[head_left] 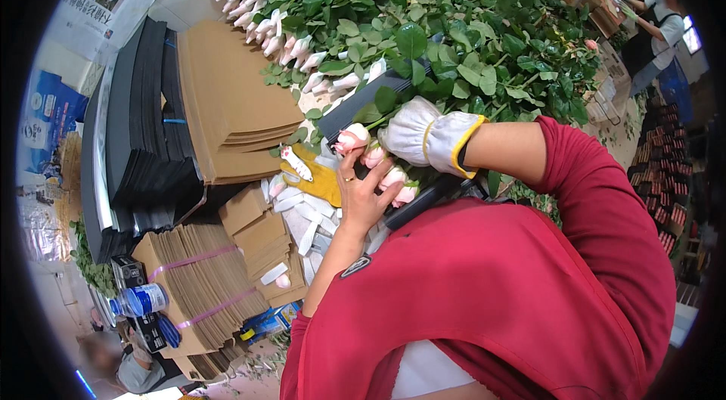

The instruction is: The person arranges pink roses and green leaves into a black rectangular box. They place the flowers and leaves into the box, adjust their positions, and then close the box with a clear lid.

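Note:
Several pale pink roses point(374, 156) lie side by side before me, between a dark grey ribbed pad point(363, 102) and a black edge point(425, 202). My bare left hand point(363, 187), with a ring on one finger, spreads its fingers over and between the blooms. Just behind the flower heads, my right hand point(411, 130) rests over the stems in a white glove with yellow trim; its fingertips are hidden. A yellow glove point(320, 180) lies left of my bare hand, with a white paw-shaped object point(296, 163) on it. White foam-net sleeves point(306, 207) are scattered beside it.
A large heap of leafy rose stems point(397, 8) fills the far side, with sleeved blooms point(255, 8) along its left. Cardboard sheets point(238, 88), black sheets point(150, 133) and strapped cardboard point(198, 269) stand left, near a bottle point(139, 299). Other people appear at upper right and lower left.

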Demonstrator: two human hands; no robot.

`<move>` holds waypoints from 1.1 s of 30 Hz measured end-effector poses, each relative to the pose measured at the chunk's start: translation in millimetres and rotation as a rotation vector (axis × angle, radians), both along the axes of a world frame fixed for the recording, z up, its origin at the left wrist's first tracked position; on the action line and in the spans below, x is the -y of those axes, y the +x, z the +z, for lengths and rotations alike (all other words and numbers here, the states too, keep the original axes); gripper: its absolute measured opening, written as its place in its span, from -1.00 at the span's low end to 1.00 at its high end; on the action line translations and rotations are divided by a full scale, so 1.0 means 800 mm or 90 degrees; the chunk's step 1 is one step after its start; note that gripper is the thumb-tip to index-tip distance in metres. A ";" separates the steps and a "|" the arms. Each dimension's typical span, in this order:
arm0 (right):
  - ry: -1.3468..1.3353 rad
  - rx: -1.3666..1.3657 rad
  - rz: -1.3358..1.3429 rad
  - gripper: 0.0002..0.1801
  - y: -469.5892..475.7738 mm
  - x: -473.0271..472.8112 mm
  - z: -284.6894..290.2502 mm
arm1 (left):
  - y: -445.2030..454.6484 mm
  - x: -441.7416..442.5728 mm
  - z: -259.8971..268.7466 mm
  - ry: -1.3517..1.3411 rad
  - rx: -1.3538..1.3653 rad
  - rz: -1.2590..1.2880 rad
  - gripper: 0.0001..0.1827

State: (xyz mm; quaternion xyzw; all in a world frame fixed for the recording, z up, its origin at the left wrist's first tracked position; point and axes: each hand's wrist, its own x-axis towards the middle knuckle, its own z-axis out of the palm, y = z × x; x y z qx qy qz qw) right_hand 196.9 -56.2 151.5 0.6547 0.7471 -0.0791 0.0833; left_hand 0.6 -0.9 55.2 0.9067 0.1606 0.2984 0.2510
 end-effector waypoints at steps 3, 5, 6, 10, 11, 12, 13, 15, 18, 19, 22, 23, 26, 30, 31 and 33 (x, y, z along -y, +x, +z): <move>0.115 -0.020 0.024 -0.85 0.006 0.008 -0.013 | -0.001 -0.011 -0.006 -0.110 0.014 -0.047 -0.52; 0.107 -0.019 0.032 -0.84 0.006 0.012 -0.012 | -0.002 -0.015 -0.009 -0.118 -0.001 -0.066 -0.51; 0.142 -0.011 0.037 -0.84 0.006 0.010 -0.018 | 0.000 -0.015 -0.002 -0.077 0.018 -0.058 -0.51; 0.056 -0.024 0.012 -0.83 0.000 0.011 -0.008 | 0.001 -0.025 0.000 -0.228 -0.009 -0.081 -0.62; 0.044 -0.023 0.019 -0.83 0.001 0.014 0.004 | 0.002 -0.025 0.003 -0.240 -0.027 -0.075 -0.65; 0.034 -0.024 0.030 -0.83 -0.003 0.015 0.020 | -0.001 -0.027 0.007 -0.251 -0.045 -0.064 -0.68; 0.104 -0.078 -0.031 -0.78 -0.007 0.015 0.032 | 0.005 -0.026 0.015 -0.265 -0.058 -0.054 -0.72; 0.330 -0.143 -0.110 -0.74 -0.020 0.010 0.036 | 0.010 -0.027 0.025 -0.375 -0.100 -0.052 -0.78; 0.270 -0.083 -0.100 -0.75 -0.004 -0.017 -0.006 | 0.014 -0.032 0.005 -0.168 -0.087 -0.074 -0.74; 0.331 -0.018 -0.102 -0.79 -0.005 -0.019 0.010 | 0.016 -0.032 0.008 -0.221 -0.067 -0.075 -0.70; 0.528 -0.061 -0.258 -0.88 0.008 -0.003 0.099 | 0.014 -0.027 0.027 -0.361 -0.055 -0.057 -0.48; 0.762 -0.089 -0.218 -0.87 0.026 0.010 0.122 | 0.015 -0.029 0.030 -0.305 -0.036 -0.057 -0.43; 0.793 -0.102 -0.124 -0.88 0.032 0.036 0.149 | 0.013 -0.035 0.023 -0.262 -0.062 -0.060 -0.40; 0.233 0.001 -0.178 -0.83 -0.016 -0.001 0.026 | 0.018 -0.037 0.019 -0.148 -0.158 -0.021 -0.41; 0.189 -0.078 -0.184 -0.80 -0.005 -0.007 0.014 | 0.016 -0.035 0.017 -0.120 -0.140 -0.025 -0.42; 0.187 -0.065 -0.169 -0.79 0.003 -0.012 0.000 | 0.014 -0.033 0.016 -0.137 -0.121 -0.025 -0.44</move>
